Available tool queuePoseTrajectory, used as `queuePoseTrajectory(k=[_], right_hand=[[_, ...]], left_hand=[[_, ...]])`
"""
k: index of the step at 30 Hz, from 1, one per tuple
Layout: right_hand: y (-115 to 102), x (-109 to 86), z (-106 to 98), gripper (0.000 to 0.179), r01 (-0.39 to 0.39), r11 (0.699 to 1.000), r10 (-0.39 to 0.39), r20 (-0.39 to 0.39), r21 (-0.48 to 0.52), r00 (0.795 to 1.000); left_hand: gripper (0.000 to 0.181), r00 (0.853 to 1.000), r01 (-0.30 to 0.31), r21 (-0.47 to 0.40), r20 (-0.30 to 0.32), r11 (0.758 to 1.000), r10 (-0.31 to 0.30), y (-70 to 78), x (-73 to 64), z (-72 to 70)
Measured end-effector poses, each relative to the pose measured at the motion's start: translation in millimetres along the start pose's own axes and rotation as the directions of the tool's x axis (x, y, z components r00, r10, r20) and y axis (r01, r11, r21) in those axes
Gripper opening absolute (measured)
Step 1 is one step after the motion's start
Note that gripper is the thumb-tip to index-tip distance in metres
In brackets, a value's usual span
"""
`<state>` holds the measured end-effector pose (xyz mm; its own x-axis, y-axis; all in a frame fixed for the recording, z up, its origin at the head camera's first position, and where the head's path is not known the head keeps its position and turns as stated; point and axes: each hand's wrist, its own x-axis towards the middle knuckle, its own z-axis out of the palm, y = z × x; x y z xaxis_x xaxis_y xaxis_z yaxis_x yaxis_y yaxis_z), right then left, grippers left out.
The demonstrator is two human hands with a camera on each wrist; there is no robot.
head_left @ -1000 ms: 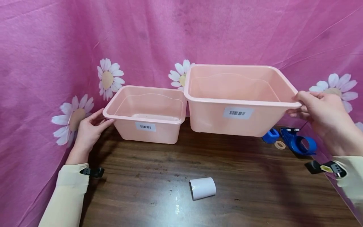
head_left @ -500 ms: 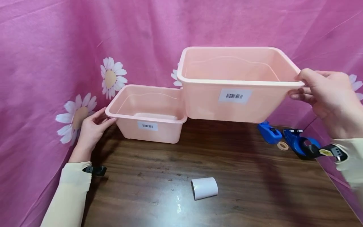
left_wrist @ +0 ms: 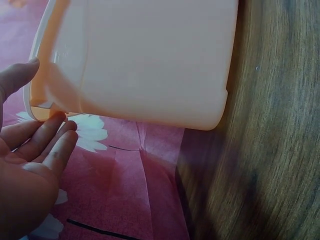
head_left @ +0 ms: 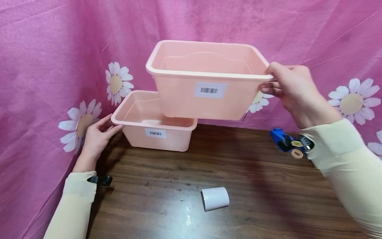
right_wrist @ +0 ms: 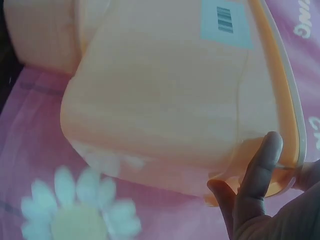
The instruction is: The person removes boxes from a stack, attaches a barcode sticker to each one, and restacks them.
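Note:
A pink plastic bin [head_left: 176,141] with a barcode label stands on the wooden table at the back left. My left hand [head_left: 96,139] holds its left rim corner, thumb on the rim and fingers under it; the left wrist view shows the thumb [left_wrist: 20,77] there. Raised in the air, a second pink bin [head_left: 179,98] with a barcode label hangs from my right hand [head_left: 293,89], which pinches its right rim. That bin overlaps the right part of the standing one in the head view. Its inside, as far as it shows, holds nothing.
A short white tube-like piece [head_left: 216,199] lies near the front middle of the table [head_left: 149,202]. At the right, a blue tape dispenser [head_left: 277,134] and a tan ring [head_left: 292,154] are partly behind my right wrist's camera. Pink flowered cloth [head_left: 209,20] hangs behind.
My right hand has lifted its bin higher and carried it left, from beside the standing bin to above it. The left hand and its bin have stayed in place.

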<state>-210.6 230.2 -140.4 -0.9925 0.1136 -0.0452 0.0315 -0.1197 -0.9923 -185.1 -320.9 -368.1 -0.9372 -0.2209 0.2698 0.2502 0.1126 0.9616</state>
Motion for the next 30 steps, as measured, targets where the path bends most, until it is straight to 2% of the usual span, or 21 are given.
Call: queuePoseTrajectory(k=[8,12,16,22,30], right_hand=[[23,2.7,74,0.014,0.034,0.999,-0.034,0.020,-0.011,0.999],[34,4.3,101,0.019,0.029,0.999,-0.028,0.042,-0.023,0.999],[42,6.4,123,0.015,-0.007,1.000,0.008,0.034,-0.028,0.999],[51,7.2,142,0.014,-0.045,0.998,0.045,0.010,-0.036,0.999],[67,4.8,150,0.016,-0.036,0.999,0.035,0.020,0.017,0.999]], left_hand=[[0.070,1.000,-0.004,0.030,-0.003,1.000,0.005,0.3,1.3,-0.5],[0.069,1.000,-0.025,0.029,0.007,0.999,0.025,1.0,0.4,2.4],[0.067,0.999,-0.033,0.019,0.021,0.999,0.032,0.8,-1.6,4.7],[0.067,0.999,-0.025,0.024,0.029,0.999,0.025,1.6,-1.7,5.4],[0.067,0.999,-0.030,0.005,0.024,1.000,0.030,1.6,-0.5,5.2]])
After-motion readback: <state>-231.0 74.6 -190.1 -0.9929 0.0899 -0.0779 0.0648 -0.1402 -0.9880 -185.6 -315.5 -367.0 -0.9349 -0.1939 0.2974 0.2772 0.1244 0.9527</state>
